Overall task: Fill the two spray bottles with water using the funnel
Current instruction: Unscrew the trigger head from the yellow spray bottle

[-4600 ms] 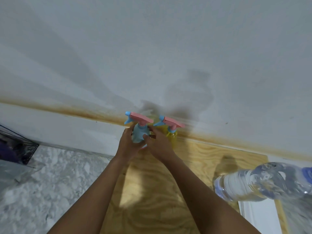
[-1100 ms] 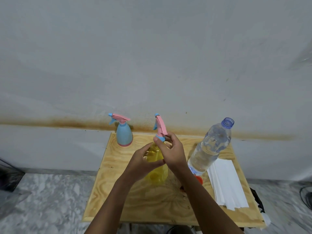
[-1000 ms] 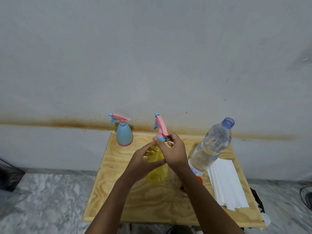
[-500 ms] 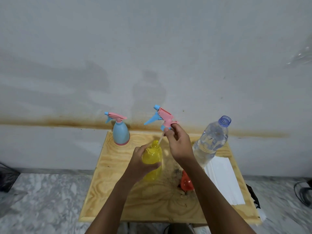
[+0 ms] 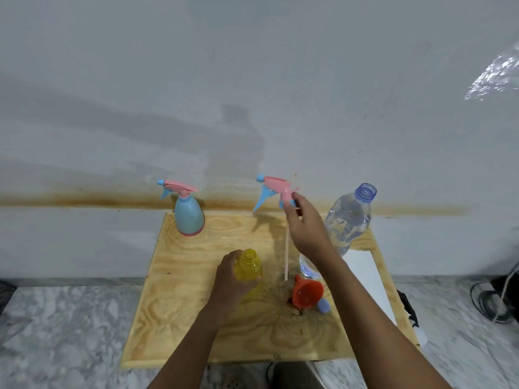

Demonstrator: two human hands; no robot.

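Observation:
My left hand [image 5: 229, 279] grips the yellow spray bottle [image 5: 248, 267], which stands upright on the wooden table [image 5: 179, 299] with its neck uncovered. My right hand [image 5: 304, 226] holds the pink and blue spray head [image 5: 273, 190] lifted clear of that bottle, its thin dip tube [image 5: 286, 256] hanging down to the right of the neck. The blue spray bottle [image 5: 187, 216] stands capped at the table's back left. An orange funnel [image 5: 307, 293] lies on its side near my right forearm. A clear water bottle [image 5: 349, 217] without its cap stands at the back right.
A blue bottle cap [image 5: 323, 305] lies beside the funnel. White paper sheets [image 5: 368, 279] lie on the table's right side. A wall rises directly behind the table. Marble floor surrounds it, with dark cables [image 5: 494, 299] at the far right.
My right hand has unscrewed the spray head and lifted it up and to the right, pulling the tube out of the yellow bottle. My left hand still holds the bottle.

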